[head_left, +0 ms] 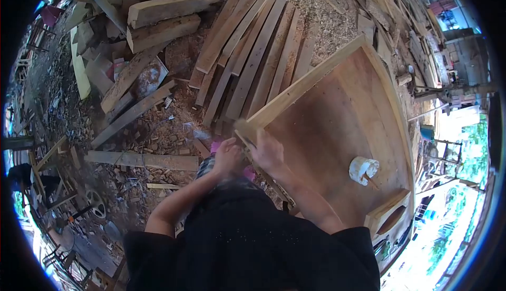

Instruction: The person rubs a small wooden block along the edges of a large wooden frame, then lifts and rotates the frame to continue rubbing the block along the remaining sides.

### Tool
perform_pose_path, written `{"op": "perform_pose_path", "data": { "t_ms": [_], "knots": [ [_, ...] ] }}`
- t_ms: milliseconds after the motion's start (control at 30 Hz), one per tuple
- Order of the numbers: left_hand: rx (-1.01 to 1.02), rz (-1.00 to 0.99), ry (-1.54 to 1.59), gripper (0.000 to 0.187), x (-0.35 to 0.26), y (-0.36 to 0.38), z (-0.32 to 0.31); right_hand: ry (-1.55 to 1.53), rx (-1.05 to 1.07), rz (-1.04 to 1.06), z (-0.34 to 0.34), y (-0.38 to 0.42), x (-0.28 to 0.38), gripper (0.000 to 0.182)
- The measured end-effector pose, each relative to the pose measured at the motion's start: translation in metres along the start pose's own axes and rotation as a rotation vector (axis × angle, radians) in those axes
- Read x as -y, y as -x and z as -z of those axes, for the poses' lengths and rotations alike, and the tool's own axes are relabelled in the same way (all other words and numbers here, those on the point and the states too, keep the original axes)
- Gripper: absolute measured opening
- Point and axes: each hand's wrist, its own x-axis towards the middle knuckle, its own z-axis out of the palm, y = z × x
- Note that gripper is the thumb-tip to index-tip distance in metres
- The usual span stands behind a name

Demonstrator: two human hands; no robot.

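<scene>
A large wooden panel [321, 127] with a raised frame of pale wood fills the area in front and to the right. At the frame's near left corner [246, 130], my right hand [268, 150] is bent closed over the edge, smeared by motion. My left hand [227, 156] is just left of that corner, below the rim, with its fingers curled in. What either hand grips is hidden in the blur. On the panel's right side sits a white tub [363, 170] with a stained, broken-looking rim and a thin brown stick [372, 182] leaning out of it.
Long planks [255, 54] lie side by side beyond the panel. Thick timber pieces [171, 14] are piled at the upper left. A single board [142, 160] lies on the chip-strewn ground to the left. A spoked wheel [95, 204] stands at the lower left.
</scene>
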Motion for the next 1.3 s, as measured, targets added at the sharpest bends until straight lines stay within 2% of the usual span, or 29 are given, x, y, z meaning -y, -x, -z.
{"op": "perform_pose_path", "data": {
  "t_ms": [67,133,200,233,333,433,567,633,667,733,800,867,900,967,1000,1067,1133,1167,1233,1267,1300],
  "knots": [
    [-0.016,-0.043,-0.102,0.035,-0.006,0.006,-0.016,-0.044,0.115,-0.010,0.002,-0.042,0.024,0.036],
    [-0.015,-0.092,-0.214,0.039,-0.006,0.011,-0.030,-0.011,0.056,0.045,-0.007,-0.072,0.032,0.036],
    [-0.049,-0.130,-0.282,0.041,-0.004,0.015,-0.039,-0.037,0.032,0.007,0.001,-0.081,0.028,0.038],
    [0.022,-0.129,-0.240,0.045,-0.005,0.015,-0.043,-0.051,0.023,-0.024,0.007,-0.082,0.025,0.039],
    [-0.019,-0.152,-0.309,0.048,-0.005,0.023,-0.062,-0.085,-0.009,-0.119,0.034,-0.048,-0.002,0.044],
    [0.050,-0.265,-0.375,0.050,0.006,0.018,-0.062,-0.015,-0.033,-0.064,0.032,0.000,-0.035,0.046],
    [-0.015,-0.298,-0.309,0.046,0.015,0.028,-0.060,-0.010,0.046,0.047,0.030,0.038,-0.044,0.042],
    [-0.178,-0.705,-0.978,0.044,-0.008,0.058,-0.075,-0.018,0.061,0.096,0.028,0.035,-0.042,0.040],
    [-0.197,-0.704,-0.971,0.044,-0.019,0.065,-0.080,-0.008,0.063,0.130,0.028,0.031,-0.039,0.038],
    [-0.194,-1.120,-1.113,0.046,-0.043,0.060,-0.087,0.008,0.077,0.182,0.023,0.019,-0.035,0.035],
    [-0.147,-1.065,-1.058,0.043,-0.068,0.035,-0.083,-0.073,0.004,0.269,0.006,-0.010,-0.024,0.035],
    [-0.264,-1.234,-1.183,0.032,-0.095,0.006,-0.075,0.083,0.205,0.194,0.008,-0.048,0.003,0.040],
    [-0.282,-1.225,-1.181,0.032,-0.104,-0.006,-0.071,0.085,0.219,0.205,0.008,-0.054,0.005,0.040],
    [-0.057,-0.675,-0.504,0.026,-0.115,-0.026,-0.062,0.133,0.177,0.304,0.010,-0.062,0.007,0.045],
    [-0.057,-0.679,-0.501,0.026,-0.106,-0.030,-0.063,0.137,0.175,0.307,0.013,-0.056,0.005,0.045],
    [0.127,-0.765,-0.487,0.022,-0.079,-0.031,-0.070,0.108,0.227,0.239,0.023,-0.027,-0.009,0.050],
    [0.163,-0.671,-0.921,0.025,-0.065,-0.007,-0.074,-0.003,0.063,0.452,0.018,0.003,-0.044,0.051],
    [0.146,-0.677,-0.907,0.025,-0.063,-0.007,-0.077,0.005,0.074,0.468,0.018,0.000,-0.043,0.051],
    [-0.024,-1.017,-0.750,0.031,-0.056,-0.007,-0.083,0.059,0.121,0.292,0.015,0.001,-0.032,0.051],
    [-0.036,-1.002,-0.747,0.031,-0.060,-0.014,-0.078,0.057,0.139,0.292,0.010,-0.006,-0.026,0.051],
    [-0.050,-0.899,-0.677,0.033,-0.074,-0.028,-0.071,0.094,0.124,0.288,0.006,-0.022,-0.014,0.052]
  ]
}}
